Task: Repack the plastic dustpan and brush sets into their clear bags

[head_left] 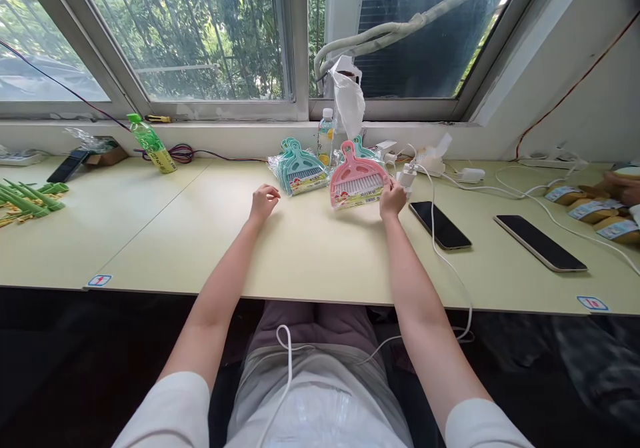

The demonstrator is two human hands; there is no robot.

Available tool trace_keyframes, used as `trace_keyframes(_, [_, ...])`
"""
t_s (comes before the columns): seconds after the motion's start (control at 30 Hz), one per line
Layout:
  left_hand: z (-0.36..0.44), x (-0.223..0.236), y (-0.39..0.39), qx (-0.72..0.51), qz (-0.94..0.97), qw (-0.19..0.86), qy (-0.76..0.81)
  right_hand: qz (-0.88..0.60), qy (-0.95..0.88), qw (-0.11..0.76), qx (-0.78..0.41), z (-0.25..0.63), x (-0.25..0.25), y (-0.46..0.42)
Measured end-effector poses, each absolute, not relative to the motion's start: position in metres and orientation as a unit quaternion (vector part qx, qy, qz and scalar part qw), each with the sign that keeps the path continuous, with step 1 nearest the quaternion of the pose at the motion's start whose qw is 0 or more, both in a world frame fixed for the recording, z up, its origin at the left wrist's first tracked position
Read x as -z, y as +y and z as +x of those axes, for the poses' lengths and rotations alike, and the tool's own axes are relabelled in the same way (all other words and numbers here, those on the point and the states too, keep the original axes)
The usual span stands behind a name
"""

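Note:
A pink mini dustpan and brush set (357, 178) in clear wrapping leans up at the back of the table, and my right hand (393, 199) grips its right edge. Its label band is yellow, and white bristles show above that. Left of it lie several green dustpan sets (301, 169) in plastic, stacked together. Another green dustpan (364, 149) is partly hidden behind the pink one. My left hand (265, 203) rests over the table just in front of the green stack, fingers loosely curled and holding nothing.
Two dark phones (440, 225) (540, 243) lie to the right among white cables and chargers (407, 176). Behind stand a clear bottle (325, 135) and a white plastic bag (349, 98). A green bottle (153, 145) leans at left. Another person's hand (623, 187) is near wrapped brown items (593, 209).

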State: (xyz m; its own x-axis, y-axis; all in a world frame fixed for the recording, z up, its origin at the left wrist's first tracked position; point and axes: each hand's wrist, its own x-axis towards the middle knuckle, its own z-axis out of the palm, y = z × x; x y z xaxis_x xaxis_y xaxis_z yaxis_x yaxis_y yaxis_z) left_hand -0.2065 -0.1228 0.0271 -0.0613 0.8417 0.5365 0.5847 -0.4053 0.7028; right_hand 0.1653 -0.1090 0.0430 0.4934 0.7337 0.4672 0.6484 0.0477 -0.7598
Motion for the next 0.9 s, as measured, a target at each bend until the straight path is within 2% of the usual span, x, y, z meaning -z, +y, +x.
trace_keyframes(0.1, [-0.195, -0.03, -0.125, -0.488, 0.677, 0.183, 0.519, -0.64, -0.52, 0.561, -0.068, 0.132, -0.047, -0.115])
trace_keyframes(0.3, [-0.178, -0.042, -0.133, -0.57, 0.554, 0.409, 0.448, -0.541, -0.605, 0.563, -0.159, 0.075, -0.032, -0.127])
trace_keyframes(0.5, [-0.165, -0.038, -0.144, -0.509, 0.558, 0.47, 0.456, -0.552, -0.62, 0.53, -0.172, 0.068, -0.023, -0.126])
trace_keyframes(0.63, [-0.164, -0.036, -0.14, -0.569, 0.532, 0.437, 0.449, -0.56, -0.664, 0.494, -0.042, 0.071, -0.028, -0.129])
trace_keyframes(0.73, [-0.17, -0.034, -0.132, -0.625, 0.514, 0.365, 0.46, -0.486, -0.757, 0.432, 0.066, 0.067, -0.035, -0.138])
trace_keyframes(0.9, [-0.18, -0.029, -0.122, -0.663, 0.509, 0.251, 0.488, -0.32, -0.906, 0.265, 0.081, 0.045, -0.038, -0.155])
